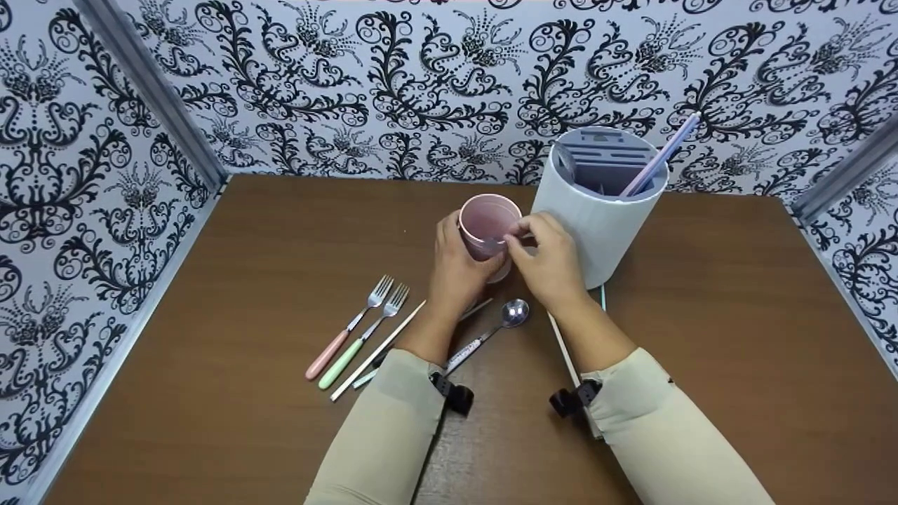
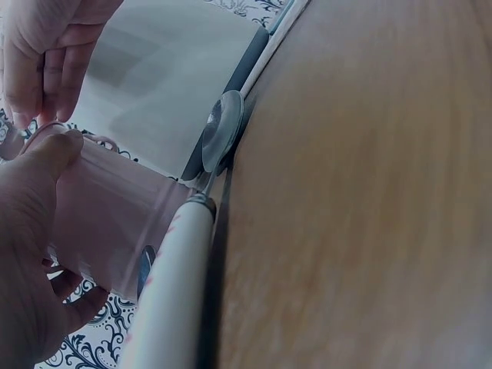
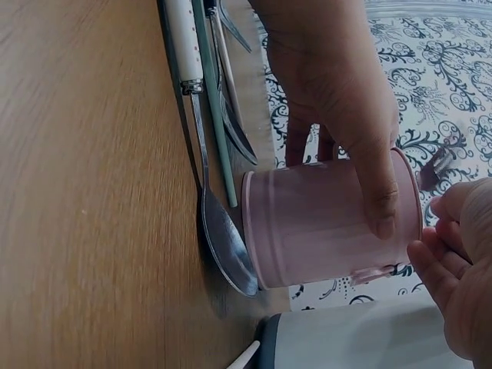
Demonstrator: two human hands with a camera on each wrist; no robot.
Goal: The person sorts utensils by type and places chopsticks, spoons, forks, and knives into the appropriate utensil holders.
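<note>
A pink cup [image 1: 483, 219] is upright near the middle of the table, gripped round its side by my left hand [image 1: 459, 270]. In the right wrist view the left thumb lies along the cup wall [image 3: 323, 223]. My right hand [image 1: 551, 259] is at the cup's rim, thumb and fingertips pinching a small, greyish see-through piece [image 3: 437, 167]; I cannot tell exactly what it is. A spoon [image 1: 515, 313] with a white patterned handle lies on the table just in front of the cup, its bowl close to the cup's base in the right wrist view.
A tall white utensil holder [image 1: 596, 224] stands right of the cup, with pink and purple sticks [image 1: 663, 154] leaning in it. Left lie a pink-handled fork [image 1: 327, 354], a green-handled fork [image 1: 342, 363] and a pale chopstick [image 1: 375, 354]. Another pale stick [image 1: 561, 344] lies beneath the right forearm.
</note>
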